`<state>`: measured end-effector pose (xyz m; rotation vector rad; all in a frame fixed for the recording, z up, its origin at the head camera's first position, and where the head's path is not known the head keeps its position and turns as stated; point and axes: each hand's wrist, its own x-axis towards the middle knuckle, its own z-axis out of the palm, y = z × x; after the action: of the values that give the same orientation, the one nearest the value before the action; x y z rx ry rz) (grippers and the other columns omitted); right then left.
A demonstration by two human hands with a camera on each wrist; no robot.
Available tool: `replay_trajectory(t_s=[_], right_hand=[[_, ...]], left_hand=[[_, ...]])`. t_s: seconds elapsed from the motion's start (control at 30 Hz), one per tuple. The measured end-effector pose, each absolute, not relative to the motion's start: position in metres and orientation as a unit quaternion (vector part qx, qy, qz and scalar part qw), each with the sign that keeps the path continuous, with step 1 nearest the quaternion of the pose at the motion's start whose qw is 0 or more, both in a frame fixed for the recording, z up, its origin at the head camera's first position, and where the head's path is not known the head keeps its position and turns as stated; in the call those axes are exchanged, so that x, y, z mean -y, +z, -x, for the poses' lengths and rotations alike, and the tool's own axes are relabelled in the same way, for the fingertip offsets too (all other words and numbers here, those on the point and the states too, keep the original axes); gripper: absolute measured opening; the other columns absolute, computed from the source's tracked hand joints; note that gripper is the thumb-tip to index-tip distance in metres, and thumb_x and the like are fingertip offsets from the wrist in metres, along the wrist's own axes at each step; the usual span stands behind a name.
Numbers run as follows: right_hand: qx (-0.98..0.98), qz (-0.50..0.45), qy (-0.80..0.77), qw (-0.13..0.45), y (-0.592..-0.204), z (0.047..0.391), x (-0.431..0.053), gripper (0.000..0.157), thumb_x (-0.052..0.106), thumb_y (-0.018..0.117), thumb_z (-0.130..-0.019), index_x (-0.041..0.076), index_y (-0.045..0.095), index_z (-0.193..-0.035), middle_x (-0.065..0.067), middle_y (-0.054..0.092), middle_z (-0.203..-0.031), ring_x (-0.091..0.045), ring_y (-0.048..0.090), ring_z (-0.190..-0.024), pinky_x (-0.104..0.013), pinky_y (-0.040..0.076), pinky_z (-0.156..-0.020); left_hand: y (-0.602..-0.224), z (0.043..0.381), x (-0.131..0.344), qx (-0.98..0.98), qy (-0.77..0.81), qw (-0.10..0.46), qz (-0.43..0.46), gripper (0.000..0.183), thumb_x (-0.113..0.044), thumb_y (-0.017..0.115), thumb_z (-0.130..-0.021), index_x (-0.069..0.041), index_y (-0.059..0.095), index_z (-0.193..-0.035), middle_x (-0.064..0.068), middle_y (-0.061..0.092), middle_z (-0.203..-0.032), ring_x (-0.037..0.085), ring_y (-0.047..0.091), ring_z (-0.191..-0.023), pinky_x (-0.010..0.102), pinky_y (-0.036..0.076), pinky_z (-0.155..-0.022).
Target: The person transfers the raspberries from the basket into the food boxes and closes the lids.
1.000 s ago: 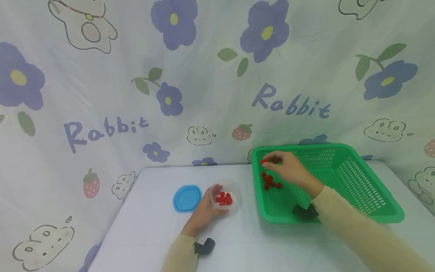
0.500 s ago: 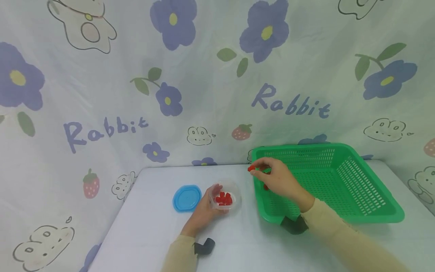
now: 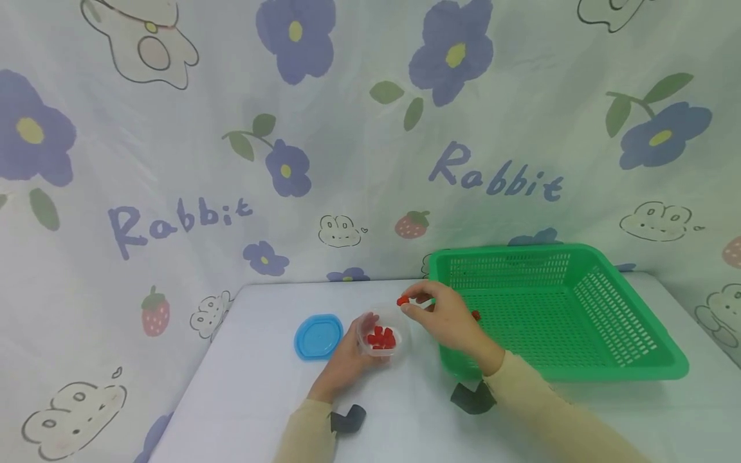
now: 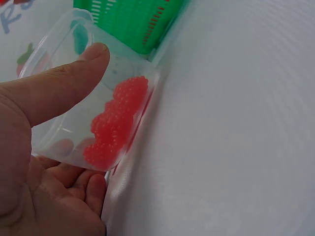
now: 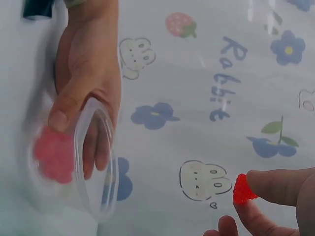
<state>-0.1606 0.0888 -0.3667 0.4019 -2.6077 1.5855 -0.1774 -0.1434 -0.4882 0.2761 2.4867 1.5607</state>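
My left hand (image 3: 347, 361) grips a clear plastic tub (image 3: 402, 329) on the white table, thumb on one side and fingers curled round the other. Several red raspberries (image 4: 115, 123) lie at the bottom of the tub in the left wrist view. Between thumb and finger, my right hand (image 3: 450, 321) pinches one raspberry (image 5: 241, 190), held in the air just beyond the tub's right rim. The green basket (image 3: 585, 373) stands on the right, partly behind my right hand. One raspberry (image 3: 476, 315) shows inside it; the hand hides the area beside it.
A blue lid (image 3: 319, 337) lies on the table (image 3: 255, 386) left of the tub. Behind the table hangs a printed cloth (image 3: 359, 173) with flowers and rabbits. Each wrist carries a dark mount (image 3: 348, 419).
My right hand has moved left and toward me, carrying the raspberry from over the basket's left side to near the tub. My left hand and the tub have stayed in place.
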Motion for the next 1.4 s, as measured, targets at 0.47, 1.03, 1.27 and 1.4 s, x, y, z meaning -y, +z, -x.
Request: replay_trajectory(t_s=[0.47,1.03,1.27,1.4], right_hand=[[0.849,-0.108,0.515,0.035,-0.388,0.154,-0.055,0.014,0.013,0.073,-0.091,0.011,0.072,-0.105,-0.007,0.066,-0.105,-0.024,0.061,-0.098,-0.034,0.057,-0.081],[0.872,-0.093,0.467,0.108,-0.417,0.146,-0.027,0.019,0.015,0.075,-0.09,0.01,0.069,-0.107,-0.011,0.062,-0.121,-0.03,0.059,-0.116,-0.049,0.053,-0.097],[0.868,-0.073,0.474,0.132,-0.429,0.15,-0.025,0.015,0.014,0.075,-0.089,0.009,0.07,-0.102,-0.017,0.059,-0.129,-0.036,0.054,-0.124,-0.055,0.046,-0.104],[0.869,-0.057,0.471,0.142,-0.438,0.152,-0.023,0.014,0.014,0.075,-0.089,0.009,0.071,-0.101,-0.017,0.057,-0.132,-0.038,0.053,-0.125,-0.055,0.047,-0.104]], left_hand=[[-0.491,0.178,0.145,-0.838,0.528,0.095,-0.096,0.097,-0.032,0.088,-0.078,-0.023,0.031,-0.156,-0.002,0.043,-0.153,0.03,0.036,-0.143,0.059,0.041,-0.108],[-0.49,0.175,0.145,-0.851,0.509,0.086,-0.097,0.097,-0.04,0.085,-0.079,-0.024,0.03,-0.157,-0.002,0.038,-0.158,0.03,0.03,-0.148,0.063,0.033,-0.111],[-0.491,0.178,0.145,-0.844,0.519,0.076,-0.113,0.094,-0.036,0.085,-0.08,-0.021,0.032,-0.156,0.002,0.041,-0.157,0.031,0.034,-0.146,0.063,0.034,-0.11],[-0.491,0.178,0.145,-0.84,0.525,0.075,-0.116,0.095,-0.034,0.086,-0.079,-0.021,0.032,-0.156,0.0,0.042,-0.155,0.03,0.036,-0.145,0.062,0.036,-0.11]])
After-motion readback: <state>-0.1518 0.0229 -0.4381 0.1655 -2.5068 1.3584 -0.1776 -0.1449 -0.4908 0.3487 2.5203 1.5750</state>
